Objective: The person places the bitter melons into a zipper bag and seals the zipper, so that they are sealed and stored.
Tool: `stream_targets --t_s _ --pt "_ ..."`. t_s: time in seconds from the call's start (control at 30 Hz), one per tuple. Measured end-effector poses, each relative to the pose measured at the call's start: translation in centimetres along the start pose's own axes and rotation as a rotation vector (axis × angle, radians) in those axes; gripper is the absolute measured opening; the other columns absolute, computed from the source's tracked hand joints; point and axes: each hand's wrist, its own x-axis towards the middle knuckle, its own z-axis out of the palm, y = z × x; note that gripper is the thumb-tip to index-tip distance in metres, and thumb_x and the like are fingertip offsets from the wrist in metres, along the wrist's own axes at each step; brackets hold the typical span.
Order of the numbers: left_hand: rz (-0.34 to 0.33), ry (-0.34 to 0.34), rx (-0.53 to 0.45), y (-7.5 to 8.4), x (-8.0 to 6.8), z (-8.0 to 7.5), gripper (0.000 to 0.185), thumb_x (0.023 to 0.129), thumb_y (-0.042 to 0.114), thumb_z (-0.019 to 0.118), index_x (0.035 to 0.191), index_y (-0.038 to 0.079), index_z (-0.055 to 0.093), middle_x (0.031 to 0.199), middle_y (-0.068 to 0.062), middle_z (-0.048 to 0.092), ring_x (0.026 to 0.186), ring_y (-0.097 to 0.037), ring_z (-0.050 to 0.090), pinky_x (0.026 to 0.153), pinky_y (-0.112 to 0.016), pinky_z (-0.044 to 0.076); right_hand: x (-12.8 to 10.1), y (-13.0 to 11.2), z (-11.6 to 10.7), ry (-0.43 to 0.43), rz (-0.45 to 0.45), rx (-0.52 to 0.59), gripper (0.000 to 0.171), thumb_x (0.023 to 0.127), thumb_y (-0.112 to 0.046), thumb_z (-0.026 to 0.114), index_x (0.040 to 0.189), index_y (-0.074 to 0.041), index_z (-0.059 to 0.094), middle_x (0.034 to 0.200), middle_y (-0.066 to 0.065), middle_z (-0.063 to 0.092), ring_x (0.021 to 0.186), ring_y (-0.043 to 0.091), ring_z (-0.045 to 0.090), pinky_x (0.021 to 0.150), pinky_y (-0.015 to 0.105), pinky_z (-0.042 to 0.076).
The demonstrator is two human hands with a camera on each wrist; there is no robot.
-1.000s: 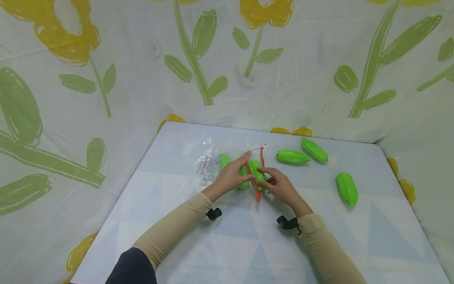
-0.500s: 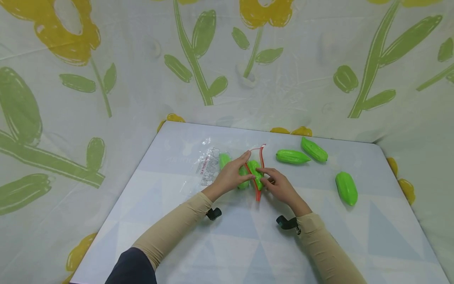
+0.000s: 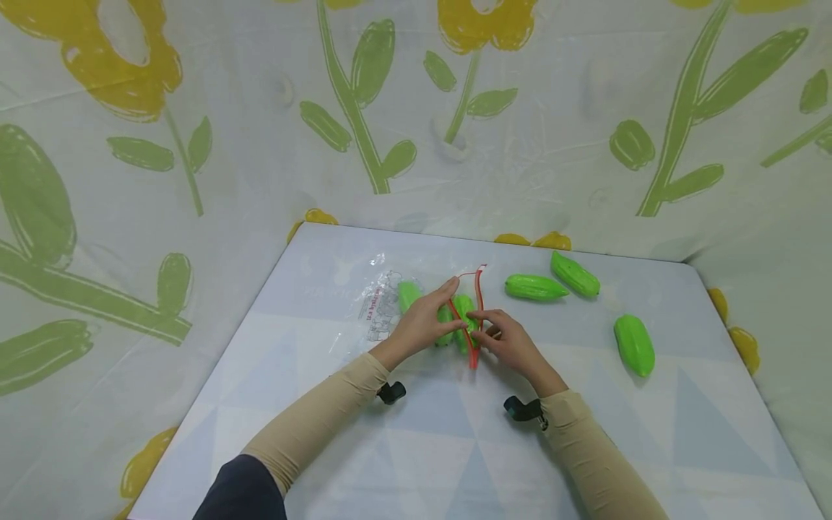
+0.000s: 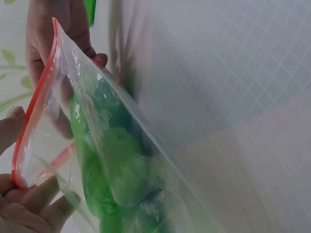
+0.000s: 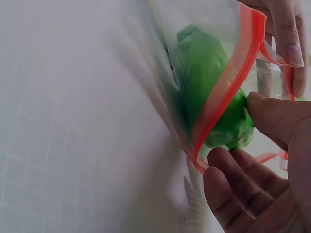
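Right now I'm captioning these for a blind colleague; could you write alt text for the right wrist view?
A right hand holds the end of a green gourd-shaped object, partly inside a clear, red-edged bag. At upper right, a left hand holds the bag's edge.

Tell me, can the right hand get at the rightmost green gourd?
Probably, once it lets go: the right hand holds another gourd at the plastic bag's mouth, but nothing blocks its way to the rightmost gourd.
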Motion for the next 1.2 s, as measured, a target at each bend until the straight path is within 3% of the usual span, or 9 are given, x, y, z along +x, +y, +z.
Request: stream_targets --t_s 0.33,0.53,0.83,1.2 --pt "-0.012 -0.004 0.006 -0.1 0.0 0.0 0.085 0.082 0.043 0.068 0.149 0.019 0.021 0.152 0.003 0.023 0.135 -0.017 0.031 0.107 -0.033 0.033 -0.2 0.1 -0.1 0.0 -0.043 -0.021 0.038 0.088 -0.043 0.06 0.125 -0.034 0.057 0.112 -0.003 0.057 0.087 0.014 0.06 0.071 0.033 0.052" --pt "-0.012 -0.007 0.003 -0.1 0.1 0.1 0.085 0.082 0.046 0.067 0.149 0.019 0.021 0.152 0.005 0.022 0.135 -0.016 0.03 0.107 -0.032 0.033 -0.4 0.1 -0.4 0.017 -0.068 -0.014 0.038 0.089 -0.038 0.061 0.126 -0.031 0.058 0.114 -0.001 0.058 0.086 0.014 0.06 0.07 0.032 0.052" --pt "0.001 0.005 0.003 -0.1 -0.1 0.0 0.086 0.081 0.044 0.068 0.148 0.017 0.023 0.152 0.003 0.024 0.135 -0.017 0.031 0.107 -0.034 0.034 -0.7 0.2 -0.6 0.03 -0.019 -0.029 0.038 0.09 -0.036 0.06 0.128 -0.033 0.056 0.118 -0.001 0.057 0.089 0.016 0.06 0.071 0.033 0.052" --pt "-0.003 0.008 -0.011 -0.1 -0.1 0.1 0.086 0.08 0.044 0.069 0.148 0.017 0.024 0.152 0.003 0.025 0.135 -0.017 0.031 0.107 -0.034 0.033 -1.7 0.7 -2.3 0.065 -0.008 -0.053 0.038 0.092 -0.032 0.059 0.129 -0.028 0.056 0.123 -0.001 0.055 0.093 0.018 0.059 0.074 0.036 0.053"
